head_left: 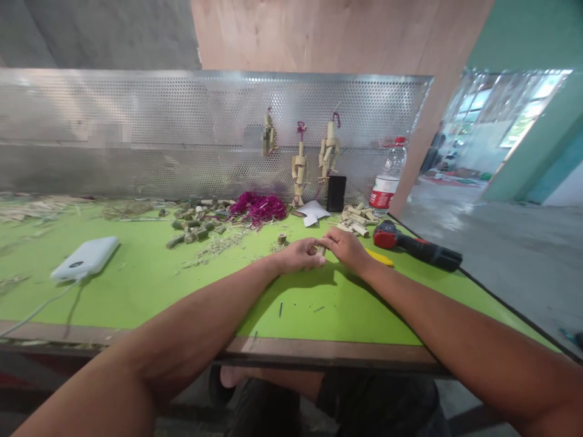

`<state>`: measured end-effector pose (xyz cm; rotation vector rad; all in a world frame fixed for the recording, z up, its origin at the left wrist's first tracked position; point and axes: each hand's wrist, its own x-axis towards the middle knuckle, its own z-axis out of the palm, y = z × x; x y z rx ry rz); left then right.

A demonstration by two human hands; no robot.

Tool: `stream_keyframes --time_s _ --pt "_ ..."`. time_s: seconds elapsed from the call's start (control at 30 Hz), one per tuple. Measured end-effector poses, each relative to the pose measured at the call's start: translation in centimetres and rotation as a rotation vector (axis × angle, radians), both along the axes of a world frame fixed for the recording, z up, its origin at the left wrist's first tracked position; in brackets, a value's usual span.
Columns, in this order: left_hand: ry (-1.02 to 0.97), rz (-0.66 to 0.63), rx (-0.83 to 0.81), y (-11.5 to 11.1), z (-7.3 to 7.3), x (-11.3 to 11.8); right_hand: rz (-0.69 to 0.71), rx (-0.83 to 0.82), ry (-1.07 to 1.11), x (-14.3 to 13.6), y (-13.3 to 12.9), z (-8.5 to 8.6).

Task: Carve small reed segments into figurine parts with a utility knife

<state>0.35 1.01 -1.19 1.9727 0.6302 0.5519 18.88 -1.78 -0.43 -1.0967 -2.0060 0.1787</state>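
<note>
Over the green tabletop my left hand point(301, 255) is closed around a short pale wooden piece point(321, 250), mostly hidden by the fingers. My right hand point(345, 247) meets it there, its fingers pinched at the top of the same piece; whether something thin is also between them is too small to make out. Just behind my left hand stands a small wooden stub point(282, 239) among shavings. A yellow-handled tool point(379, 257) lies partly hidden beside my right wrist.
A red-and-black cordless drill point(416, 246) lies at right, near cut pale sticks point(359, 220) and a bottle point(387, 176). Behind are purple string point(259, 207), jointed wooden figures point(299, 170), a black box point(336, 193) and bark-covered pieces point(191, 229). A white power bank point(86, 258) with cable sits left.
</note>
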Motion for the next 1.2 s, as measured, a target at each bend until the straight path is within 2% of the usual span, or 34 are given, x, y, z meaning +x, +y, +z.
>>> stream_keyframes --time_s 0.13,0.27,0.37,0.5,0.6,0.7,0.73,0.83,0.97,1.07,1.2 --pt "0.021 0.002 -0.014 -0.13 0.21 -0.07 0.14 -0.028 -0.062 0.12 -0.13 0.09" --pt "0.075 0.055 -0.03 -0.39 0.53 -0.13 0.024 0.012 -0.09 0.22 -0.16 0.08" --pt "0.061 0.029 -0.022 -0.34 0.49 -0.11 0.121 -0.018 -0.14 0.26 -0.16 0.12" --pt "0.061 0.027 -0.033 -0.28 0.43 -0.04 -0.019 0.02 -0.125 0.36 -0.13 0.21" --pt "0.052 0.006 -0.014 -0.37 0.53 0.0 0.1 -0.014 -0.162 0.34 -0.12 0.16" --pt "0.065 0.03 -0.023 -0.34 0.5 0.02 -0.034 0.022 -0.139 0.28 -0.1 0.1" --pt "0.063 0.026 -0.03 -0.28 0.43 0.03 -0.038 0.022 -0.141 0.26 -0.1 0.07" --pt "0.035 0.011 -0.024 -0.03 0.17 0.02 0.089 0.003 -0.169 0.28 -0.07 -0.02" --pt "0.026 0.016 -0.039 0.05 0.09 -0.04 -0.058 0.052 -0.124 0.3 0.07 -0.22" --pt "-0.015 -0.026 -0.053 -0.03 0.17 -0.08 0.083 0.028 -0.113 0.2 0.16 -0.41" --pt "-0.047 -0.025 -0.095 0.11 0.02 -0.05 -0.088 0.083 -0.055 0.04 0.17 -0.53"
